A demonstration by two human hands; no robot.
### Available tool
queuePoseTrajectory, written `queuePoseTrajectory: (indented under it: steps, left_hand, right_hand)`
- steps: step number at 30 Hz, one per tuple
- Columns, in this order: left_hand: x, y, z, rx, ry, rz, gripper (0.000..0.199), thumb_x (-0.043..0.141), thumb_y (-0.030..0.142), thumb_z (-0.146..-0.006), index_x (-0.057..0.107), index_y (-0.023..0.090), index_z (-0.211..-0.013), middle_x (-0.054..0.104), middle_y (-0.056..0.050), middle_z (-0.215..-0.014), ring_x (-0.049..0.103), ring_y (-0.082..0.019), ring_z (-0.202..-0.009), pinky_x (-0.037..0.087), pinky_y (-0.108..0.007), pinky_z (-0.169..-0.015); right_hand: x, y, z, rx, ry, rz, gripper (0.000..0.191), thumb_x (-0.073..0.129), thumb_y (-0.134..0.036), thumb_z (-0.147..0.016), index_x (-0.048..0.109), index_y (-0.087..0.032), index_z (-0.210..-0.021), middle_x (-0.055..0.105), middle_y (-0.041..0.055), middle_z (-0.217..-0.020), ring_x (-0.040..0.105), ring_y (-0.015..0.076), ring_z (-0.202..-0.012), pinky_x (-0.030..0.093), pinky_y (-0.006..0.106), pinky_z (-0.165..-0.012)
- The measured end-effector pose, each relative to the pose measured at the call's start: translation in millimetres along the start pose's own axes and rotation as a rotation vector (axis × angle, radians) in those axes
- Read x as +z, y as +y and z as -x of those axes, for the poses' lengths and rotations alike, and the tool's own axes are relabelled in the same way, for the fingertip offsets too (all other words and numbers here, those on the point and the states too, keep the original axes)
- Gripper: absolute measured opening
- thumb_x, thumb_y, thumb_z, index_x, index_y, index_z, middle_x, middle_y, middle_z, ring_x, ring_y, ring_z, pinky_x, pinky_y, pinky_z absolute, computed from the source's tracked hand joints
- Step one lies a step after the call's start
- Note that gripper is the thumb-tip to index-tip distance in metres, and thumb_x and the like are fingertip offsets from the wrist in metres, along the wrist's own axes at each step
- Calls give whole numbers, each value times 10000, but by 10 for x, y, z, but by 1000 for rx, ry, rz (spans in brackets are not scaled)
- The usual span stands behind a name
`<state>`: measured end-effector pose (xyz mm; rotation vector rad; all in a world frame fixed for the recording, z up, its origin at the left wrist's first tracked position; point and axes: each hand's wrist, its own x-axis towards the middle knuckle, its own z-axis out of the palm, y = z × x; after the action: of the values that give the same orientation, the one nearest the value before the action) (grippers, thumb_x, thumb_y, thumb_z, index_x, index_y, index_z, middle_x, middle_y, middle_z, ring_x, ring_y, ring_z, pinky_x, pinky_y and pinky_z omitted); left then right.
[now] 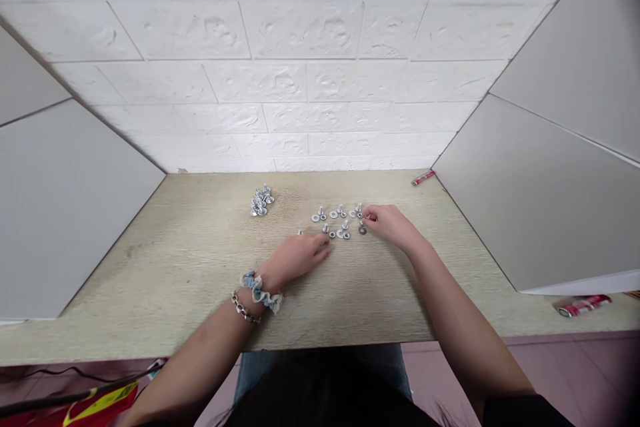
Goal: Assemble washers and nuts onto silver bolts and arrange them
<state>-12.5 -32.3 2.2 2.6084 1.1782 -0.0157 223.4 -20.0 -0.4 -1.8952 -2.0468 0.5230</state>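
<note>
Small silver bolts, washers and nuts lie in two rows in the middle of the wooden table [220, 260]. One such group [319, 215] is at the back left of the rows. My left hand [299, 257] rests low over the table, palm down, its fingers apart near a bolt [325, 229] and a nut [332, 235] in the front row. At the right end, my right hand [387, 223] has its fingertips pinched just above a washer [363, 230]; what they hold is too small to make out. Further left sits a pile of assembled bolts [260, 201].
A white brick-patterned wall [300, 80] stands behind the table, with grey panels at left [75, 213] and right [540, 200]. One red battery-like cylinder [423, 178] lies at the back right, another [584, 305] at the right front.
</note>
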Motion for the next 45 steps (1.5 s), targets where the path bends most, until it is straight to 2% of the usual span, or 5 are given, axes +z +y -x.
queuePoseTrajectory:
  steps: [19,22,27,41,45]
  left_hand:
    - [20,-8,-1,-1,9,-14,359,291,426,-894,518,241,-1100,651,-46,-951,611,-218,-821,445,-309,-691]
    - [26,-15,-5,5,15,-21,352,291,427,-893,519,244,-1090,653,-41,-945,614,-224,-814,446,-313,-677]
    - [36,-23,-8,8,18,-26,342,300,424,-892,518,248,-1090,655,-40,-939,616,-221,-806,443,-308,-665]
    - [50,-38,-20,19,32,-21,318,309,366,-893,547,239,-1062,662,-37,-918,621,-214,-805,451,-303,-675]
    - [39,-39,-16,32,50,11,326,273,293,-900,551,240,-1062,655,-35,-967,618,-217,-840,459,-320,-714]
  right_hand:
    - [-59,-27,45,1,-70,-102,136,448,-205,-709,581,-183,-693,591,-6,-685,512,124,-650,342,227,-583]
    - [-52,-22,42,2,-72,-122,110,503,-246,-698,566,-195,-772,581,-12,-700,509,126,-650,344,231,-582]
    - [-14,27,21,12,-97,-122,266,605,-314,-655,515,-213,-884,540,-28,-666,495,137,-635,327,234,-559]
    - [25,34,31,24,-50,14,262,579,-263,-698,534,-193,-946,526,6,-693,476,149,-679,309,240,-604]
    - [12,-7,44,5,-25,-28,278,544,-335,-724,537,-197,-966,532,11,-698,474,149,-649,301,237,-567]
